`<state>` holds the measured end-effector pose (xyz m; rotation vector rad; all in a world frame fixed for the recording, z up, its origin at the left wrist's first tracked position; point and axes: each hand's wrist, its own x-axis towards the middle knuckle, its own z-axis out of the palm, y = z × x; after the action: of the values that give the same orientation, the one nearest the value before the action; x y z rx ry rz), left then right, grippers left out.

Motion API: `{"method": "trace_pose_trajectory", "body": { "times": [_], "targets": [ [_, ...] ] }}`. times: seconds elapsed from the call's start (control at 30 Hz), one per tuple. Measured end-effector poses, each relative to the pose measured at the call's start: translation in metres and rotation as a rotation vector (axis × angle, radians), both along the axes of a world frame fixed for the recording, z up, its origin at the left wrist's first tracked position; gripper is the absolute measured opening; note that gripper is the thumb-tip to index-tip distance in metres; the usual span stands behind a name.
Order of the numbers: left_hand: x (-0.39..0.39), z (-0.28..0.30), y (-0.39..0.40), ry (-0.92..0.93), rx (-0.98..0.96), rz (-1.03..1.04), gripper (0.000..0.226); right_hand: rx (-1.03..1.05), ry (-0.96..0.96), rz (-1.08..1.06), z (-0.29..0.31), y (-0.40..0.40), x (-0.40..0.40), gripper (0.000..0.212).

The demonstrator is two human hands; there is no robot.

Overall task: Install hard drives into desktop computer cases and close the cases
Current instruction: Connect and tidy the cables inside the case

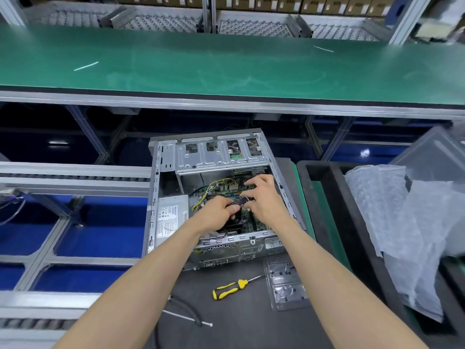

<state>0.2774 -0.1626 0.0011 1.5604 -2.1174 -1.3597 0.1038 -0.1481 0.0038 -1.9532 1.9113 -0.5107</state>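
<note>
An open desktop case [161, 152] lies on its side on the dark mat, its motherboard, silver power supply [171, 215] and empty drive cage [221, 154] exposed. Both my hands are inside it, above the black CPU fan. My left hand [217, 211] grips a bundle of dark cables [240, 201]. My right hand [264, 197] pinches the same bundle from the right, its index finger stretched toward the yellow wires [221, 183]. No hard drive shows.
A yellow-and-black screwdriver [227, 289] and a clear plastic blister tray [285, 283] lie on the mat in front of the case. A white cable tie [186, 318] lies nearer me. Bubble-wrap bags [392, 222] fill a black bin at right. A green conveyor belt [226, 66] runs behind.
</note>
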Motion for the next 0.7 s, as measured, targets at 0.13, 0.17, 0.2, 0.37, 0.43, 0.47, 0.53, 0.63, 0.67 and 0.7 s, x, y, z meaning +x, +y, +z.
{"method": "trace_pose_trajectory", "body": {
  "times": [0.13, 0.17, 0.2, 0.37, 0.43, 0.47, 0.53, 0.63, 0.67, 0.7],
  "targets": [
    [-0.002, 0.006, 0.006, -0.007, -0.033, 0.009, 0.036, -0.009, 0.124, 0.071, 0.002, 0.002, -0.002, 0.041],
    [-0.001, 0.008, 0.007, -0.005, -0.039, 0.007, 0.036, -0.017, 0.158, 0.091, 0.001, 0.003, -0.001, 0.043],
    [-0.001, 0.009, 0.008, 0.001, -0.039, 0.005, 0.035, -0.018, 0.179, 0.097, 0.001, 0.005, 0.000, 0.045],
    [0.002, 0.012, 0.013, 0.003, -0.068, 0.003, 0.037, -0.059, 0.186, 0.071, -0.002, 0.015, -0.002, 0.046],
    [0.002, 0.011, 0.014, -0.003, -0.093, 0.000, 0.038, -0.094, 0.172, 0.065, -0.002, 0.021, -0.001, 0.044],
    [0.003, 0.010, 0.014, -0.006, -0.102, -0.004, 0.038, -0.107, 0.156, 0.054, -0.001, 0.024, -0.001, 0.043],
    [0.003, 0.011, 0.015, -0.004, -0.113, -0.008, 0.038, -0.119, 0.130, 0.043, 0.002, 0.030, 0.000, 0.041],
    [0.004, 0.012, 0.016, 0.006, -0.130, -0.008, 0.035, -0.163, 0.091, 0.057, 0.007, 0.048, 0.009, 0.040],
    [0.003, 0.012, 0.016, 0.001, -0.138, -0.011, 0.035, -0.202, 0.064, 0.063, 0.009, 0.058, 0.013, 0.039],
    [0.003, 0.012, 0.016, -0.006, -0.147, -0.013, 0.035, -0.272, 0.027, 0.073, 0.010, 0.069, 0.019, 0.037]
  ]
}}
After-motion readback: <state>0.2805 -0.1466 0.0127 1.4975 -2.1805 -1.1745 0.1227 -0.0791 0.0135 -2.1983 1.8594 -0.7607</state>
